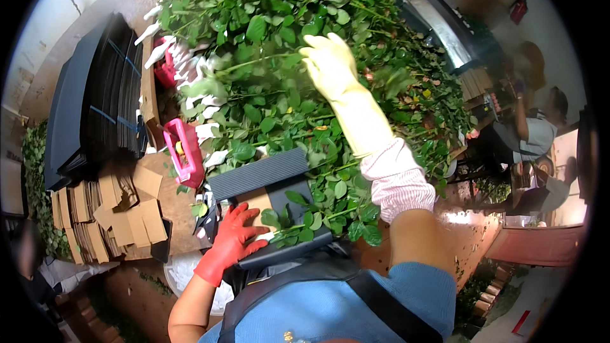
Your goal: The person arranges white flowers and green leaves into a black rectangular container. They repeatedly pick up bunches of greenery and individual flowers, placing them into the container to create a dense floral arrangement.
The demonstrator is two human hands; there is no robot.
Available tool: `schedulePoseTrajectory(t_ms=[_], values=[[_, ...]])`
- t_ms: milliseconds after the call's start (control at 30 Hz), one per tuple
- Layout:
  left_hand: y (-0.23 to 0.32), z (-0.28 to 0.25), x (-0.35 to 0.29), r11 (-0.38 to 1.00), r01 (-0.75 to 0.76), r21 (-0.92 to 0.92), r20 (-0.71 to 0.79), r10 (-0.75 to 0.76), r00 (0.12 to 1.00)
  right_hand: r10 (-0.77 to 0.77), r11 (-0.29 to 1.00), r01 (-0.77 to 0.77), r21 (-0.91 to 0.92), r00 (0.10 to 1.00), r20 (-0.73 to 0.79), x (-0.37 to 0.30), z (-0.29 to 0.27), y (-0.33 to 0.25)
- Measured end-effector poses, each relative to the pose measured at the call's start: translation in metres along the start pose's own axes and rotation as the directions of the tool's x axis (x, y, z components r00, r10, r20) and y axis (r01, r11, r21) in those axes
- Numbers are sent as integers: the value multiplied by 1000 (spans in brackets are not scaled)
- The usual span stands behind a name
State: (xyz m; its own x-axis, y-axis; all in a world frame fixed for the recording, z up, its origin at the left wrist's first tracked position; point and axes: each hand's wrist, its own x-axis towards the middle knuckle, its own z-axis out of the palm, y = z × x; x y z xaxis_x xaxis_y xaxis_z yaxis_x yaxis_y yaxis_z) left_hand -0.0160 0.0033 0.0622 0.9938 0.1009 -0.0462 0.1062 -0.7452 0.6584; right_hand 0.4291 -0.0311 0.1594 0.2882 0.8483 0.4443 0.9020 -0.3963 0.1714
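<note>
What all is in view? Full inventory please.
Leafy stems: many, green, heaped centre
White-wrapped heads: many, white, heap's left edge
Pink holders: at least two, pink, left of heap
Corrugated wrapper: one, dark grey, near edge
Stacked boards: many, dark grey, far left
Cardboard pieces: many, brown, left
Table: one, brown, under these
Other people: at least two, pale clothing, picture's sides
Left hand: one, red glove, at wrapper
Right hand: one, pale yellow glove, over heap

No readable text, no legible labels, numbers or signs
</note>
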Motion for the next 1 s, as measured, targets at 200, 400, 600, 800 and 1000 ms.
schedulePoseTrajectory(t_ms=[200,400,600,800,1000], values=[[2,-2,3,1000,0,0,4,0,1000,150,643,-202,739,979,137,-2,-18,-12],[4,-2,3,999,30,-37,-7,-31,1000,23,994,-56,95,948,318,18,-30,-15],[6,-3,5,1000,3,-31,-3,-4,1000,367,862,-280,-422,920,139,56,6,21],[6,-4,5,999,29,-22,11,-29,1000,151,965,83,-249,601,785,17,88,-27],[3,2,1,1000,13,-27,-21,-13,1000,181,981,-37,-191,530,829,18,98,-19]])
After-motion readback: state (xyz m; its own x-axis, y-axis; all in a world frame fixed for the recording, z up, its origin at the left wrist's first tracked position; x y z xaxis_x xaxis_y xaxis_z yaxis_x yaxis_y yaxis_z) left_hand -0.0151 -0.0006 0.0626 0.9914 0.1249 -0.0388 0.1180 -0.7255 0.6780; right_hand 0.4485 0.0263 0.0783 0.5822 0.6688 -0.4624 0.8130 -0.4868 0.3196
